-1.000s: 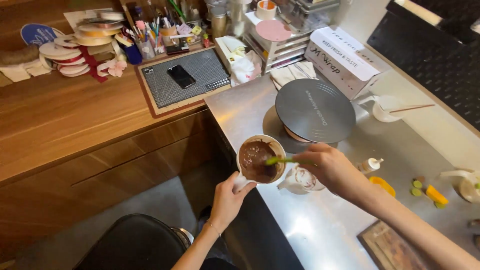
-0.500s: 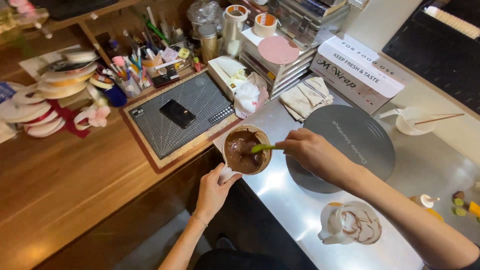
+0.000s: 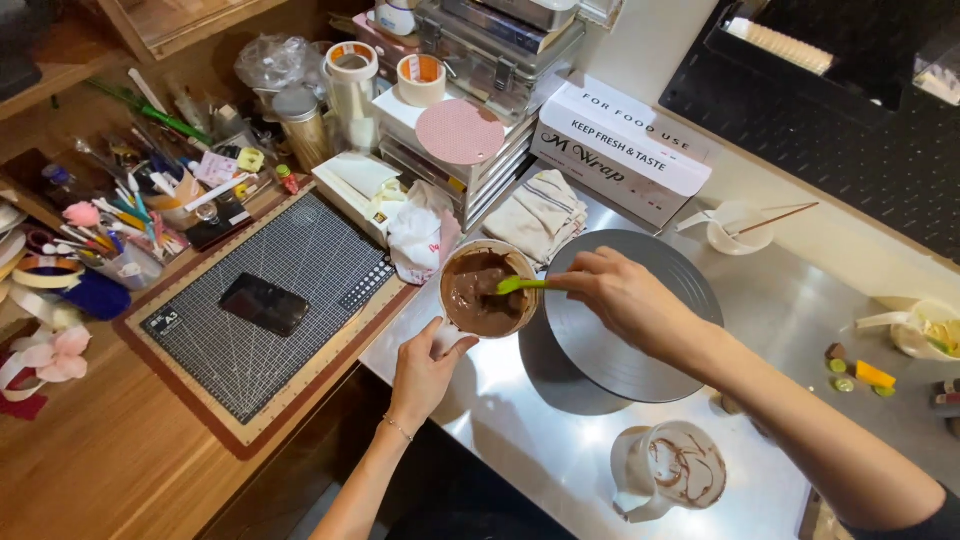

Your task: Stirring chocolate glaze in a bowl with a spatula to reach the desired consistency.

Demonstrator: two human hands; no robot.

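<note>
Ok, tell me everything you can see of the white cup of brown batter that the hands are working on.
The round white cup of brown batter is open-topped, held upright above the near-left edge of the steel counter. Thick, glossy chocolate-brown mix fills it and smears its inner wall. The left hand grips it from below at its near side. The right hand holds a green-handled spatula whose blade is sunk in the mix. It hangs beside the grey round turntable, near a crumpled white cloth.

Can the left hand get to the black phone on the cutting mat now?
Probably not yet: the left hand holds the cup of brown batter. The black phone lies uncovered nearby.
</note>
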